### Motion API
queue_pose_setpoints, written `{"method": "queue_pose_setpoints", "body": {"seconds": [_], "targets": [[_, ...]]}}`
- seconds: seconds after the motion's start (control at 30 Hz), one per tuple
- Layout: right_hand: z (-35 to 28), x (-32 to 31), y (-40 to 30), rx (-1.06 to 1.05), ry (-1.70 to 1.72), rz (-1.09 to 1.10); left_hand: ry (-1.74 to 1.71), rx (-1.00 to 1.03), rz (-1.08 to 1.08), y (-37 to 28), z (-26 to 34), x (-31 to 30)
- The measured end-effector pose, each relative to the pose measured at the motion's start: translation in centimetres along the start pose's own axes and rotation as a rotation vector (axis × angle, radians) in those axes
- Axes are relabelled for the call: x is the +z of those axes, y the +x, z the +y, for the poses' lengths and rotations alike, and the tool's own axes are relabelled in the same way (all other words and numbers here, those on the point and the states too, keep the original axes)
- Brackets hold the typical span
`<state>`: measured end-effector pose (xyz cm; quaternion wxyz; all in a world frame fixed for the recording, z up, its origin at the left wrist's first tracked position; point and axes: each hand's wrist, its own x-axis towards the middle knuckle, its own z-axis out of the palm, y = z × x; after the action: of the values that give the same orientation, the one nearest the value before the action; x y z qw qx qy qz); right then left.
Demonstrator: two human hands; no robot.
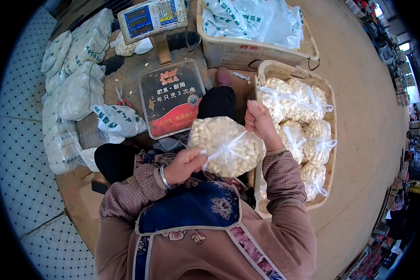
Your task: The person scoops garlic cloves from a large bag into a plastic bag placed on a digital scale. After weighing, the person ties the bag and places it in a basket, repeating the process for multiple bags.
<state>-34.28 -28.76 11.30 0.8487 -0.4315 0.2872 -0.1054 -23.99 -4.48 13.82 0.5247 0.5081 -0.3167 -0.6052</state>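
A clear plastic bag of peeled garlic cloves [227, 147] is in front of me above my lap, its top knotted in the middle. My left hand [187, 164], with a silver bangle at the wrist, pinches one twisted end of the knot. Close to the bag's upper right edge is my right hand [259, 119], its fingers curled together. A short plastic strand runs from the knot towards it, but whether the fingers grip that strand is unclear. To the right, a plastic crate [330, 140] holds several similar knotted bags of garlic [294, 140], partly hidden by my right forearm.
A scale platform [173, 98] lies ahead, with its display unit [154, 19] behind. Red-handled scissors [123, 99] and a printed plastic bag [119, 120] are left of it. Several filled bags [80, 91] are stacked far left. A second crate [231, 52] holds printed plastic bags [252, 21].
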Motion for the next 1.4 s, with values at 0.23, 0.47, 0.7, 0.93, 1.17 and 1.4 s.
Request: {"method": "queue_pose_setpoints", "body": {"seconds": [0.23, 0.47, 0.7, 0.93, 1.17, 1.4], "targets": [[-5.7, 9.2, -5.5, -0.896, -0.986, -0.560, 0.249, 0.426, 0.257, 4.9, 4.6, 3.4], [-3.2, 6.0, -5.5, -0.502, -0.965, -0.206, 0.095, 0.195, 0.143, 5.5, 3.8, 1.6], [-2.0, 5.7, -5.6, -0.698, -0.949, -0.050, -0.279, 0.155, 0.188, 5.3, 4.0, 2.5], [-1.7, 5.1, -7.1, -0.797, -0.895, -0.369, -0.455, 0.066, 0.181, 5.3, 3.8, 1.9], [-0.3, 3.3, -4.1, -0.387, -0.674, -0.087, 0.936, 0.767, 0.445, 6.6, 3.5, 2.9], [0.1, 4.5, -3.9, -0.245, -0.461, -0.263, 1.325, 0.977, 0.419, 6.4, 6.0, 1.6]]}}
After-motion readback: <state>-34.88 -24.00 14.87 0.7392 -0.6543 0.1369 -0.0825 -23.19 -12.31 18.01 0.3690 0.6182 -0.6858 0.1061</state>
